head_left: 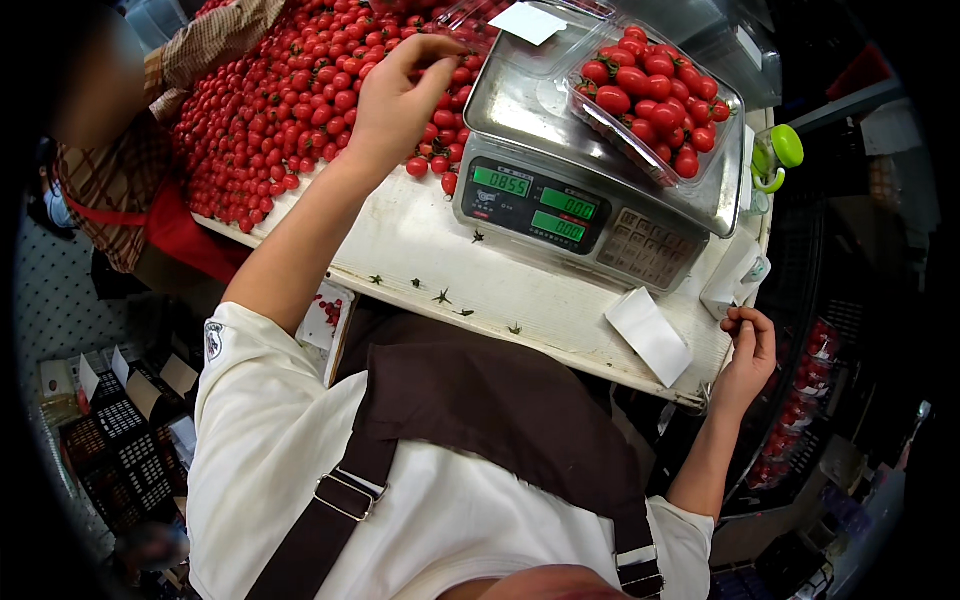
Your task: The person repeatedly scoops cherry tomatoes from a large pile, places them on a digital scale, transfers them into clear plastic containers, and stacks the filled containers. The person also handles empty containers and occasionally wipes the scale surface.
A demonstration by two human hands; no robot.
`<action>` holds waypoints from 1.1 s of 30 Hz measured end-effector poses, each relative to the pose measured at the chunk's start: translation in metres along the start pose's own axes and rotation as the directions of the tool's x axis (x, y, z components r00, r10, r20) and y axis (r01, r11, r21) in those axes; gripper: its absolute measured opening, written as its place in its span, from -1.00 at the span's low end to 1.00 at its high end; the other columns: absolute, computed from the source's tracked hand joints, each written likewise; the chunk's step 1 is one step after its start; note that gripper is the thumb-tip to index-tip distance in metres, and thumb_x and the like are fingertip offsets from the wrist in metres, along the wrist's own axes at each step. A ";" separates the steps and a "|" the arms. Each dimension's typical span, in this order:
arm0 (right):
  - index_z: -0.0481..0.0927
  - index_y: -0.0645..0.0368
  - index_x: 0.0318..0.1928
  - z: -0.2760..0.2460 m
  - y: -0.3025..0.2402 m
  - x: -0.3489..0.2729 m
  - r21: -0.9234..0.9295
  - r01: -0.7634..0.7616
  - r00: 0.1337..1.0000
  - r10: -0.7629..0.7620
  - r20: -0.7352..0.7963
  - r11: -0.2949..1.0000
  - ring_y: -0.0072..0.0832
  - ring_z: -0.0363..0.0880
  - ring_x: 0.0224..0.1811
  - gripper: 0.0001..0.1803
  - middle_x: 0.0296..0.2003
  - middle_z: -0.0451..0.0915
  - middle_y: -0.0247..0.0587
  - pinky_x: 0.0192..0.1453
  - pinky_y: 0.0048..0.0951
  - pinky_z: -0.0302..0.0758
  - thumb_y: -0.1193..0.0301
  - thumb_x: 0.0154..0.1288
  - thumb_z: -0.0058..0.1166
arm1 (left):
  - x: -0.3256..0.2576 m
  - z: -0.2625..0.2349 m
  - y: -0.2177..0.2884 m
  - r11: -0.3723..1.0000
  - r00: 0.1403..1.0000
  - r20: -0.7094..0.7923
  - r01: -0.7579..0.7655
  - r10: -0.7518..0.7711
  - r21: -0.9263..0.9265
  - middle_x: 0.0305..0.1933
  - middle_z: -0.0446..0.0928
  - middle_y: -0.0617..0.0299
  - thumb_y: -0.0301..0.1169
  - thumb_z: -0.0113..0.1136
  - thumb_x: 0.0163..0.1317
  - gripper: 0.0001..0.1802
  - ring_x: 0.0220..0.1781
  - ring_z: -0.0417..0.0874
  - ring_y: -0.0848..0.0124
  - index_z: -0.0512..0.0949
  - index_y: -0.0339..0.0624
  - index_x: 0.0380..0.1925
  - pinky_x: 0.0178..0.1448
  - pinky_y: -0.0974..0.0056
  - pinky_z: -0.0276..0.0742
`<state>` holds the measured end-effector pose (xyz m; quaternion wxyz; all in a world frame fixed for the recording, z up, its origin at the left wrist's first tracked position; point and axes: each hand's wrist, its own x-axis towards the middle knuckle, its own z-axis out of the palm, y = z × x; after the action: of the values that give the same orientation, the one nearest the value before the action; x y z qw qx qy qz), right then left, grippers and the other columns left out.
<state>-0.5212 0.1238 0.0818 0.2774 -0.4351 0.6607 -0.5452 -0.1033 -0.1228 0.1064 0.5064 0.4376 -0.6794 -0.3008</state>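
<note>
Brown apron (480,400) nearest; left hand (400,95) fingertips pinched together in the cherry tomato pile (290,100); right hand (745,350) fingers curled against the table edge (560,335) beside the scale (580,190).

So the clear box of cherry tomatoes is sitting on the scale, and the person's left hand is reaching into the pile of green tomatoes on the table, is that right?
Not quite. In the head view the pile of tomatoes that the left hand reaches into is red, not green. The clear box of cherry tomatoes does sit on the scale.
</note>
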 end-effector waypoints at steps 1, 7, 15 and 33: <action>0.59 0.32 -0.09 0.000 0.001 0.000 0.015 -0.003 1.000 0.003 0.000 1.000 -0.56 0.58 -0.19 -0.83 -0.19 0.64 -0.23 0.04 -0.50 0.53 0.54 0.54 -0.09 | -0.003 -0.004 -0.009 0.997 0.997 -0.050 0.063 -0.065 -0.034 -0.10 0.66 0.28 -0.45 0.16 0.41 -0.80 -0.09 0.61 0.56 0.61 -0.28 -0.04 0.00 0.40 0.54; 0.59 0.32 -0.08 0.009 -0.003 0.004 0.012 -0.011 1.000 0.011 0.030 1.000 -0.57 0.59 -0.19 -0.83 -0.19 0.65 -0.24 0.01 -0.53 0.53 0.58 0.52 -0.09 | -0.003 -0.009 -0.028 0.946 0.922 -0.243 0.258 -0.302 -0.197 -0.13 0.60 0.19 -0.46 0.17 0.40 -0.81 -0.14 0.58 0.50 0.55 -0.34 -0.08 -0.03 0.36 0.50; 0.59 0.33 -0.07 0.046 -0.021 0.015 0.134 0.018 0.989 -0.037 0.141 0.991 -0.53 0.60 -0.16 -0.83 -0.16 0.64 -0.21 0.04 -0.50 0.54 0.61 0.50 -0.09 | 0.010 0.057 0.045 0.816 0.902 0.184 -0.431 0.390 0.385 -0.08 0.57 0.09 -0.43 0.32 0.25 -0.75 0.02 0.53 0.16 0.65 -0.24 -0.08 0.16 0.17 0.43; 0.60 0.32 -0.04 0.027 0.003 -0.001 0.203 -0.088 0.994 0.072 0.088 0.975 -0.54 0.60 -0.17 -0.83 -0.17 0.65 -0.19 0.03 -0.50 0.53 0.59 0.50 -0.06 | 0.043 0.156 0.082 0.766 0.797 0.376 -0.582 0.472 0.274 0.06 0.53 0.09 -0.40 0.32 0.21 -0.67 0.15 0.49 0.08 0.62 -0.19 -0.01 0.22 0.05 0.38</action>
<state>-0.4995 0.1117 0.0717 0.3690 -0.3986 0.6060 -0.5812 -0.2801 -0.1311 0.1463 0.3741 0.2670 -0.8855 -0.0685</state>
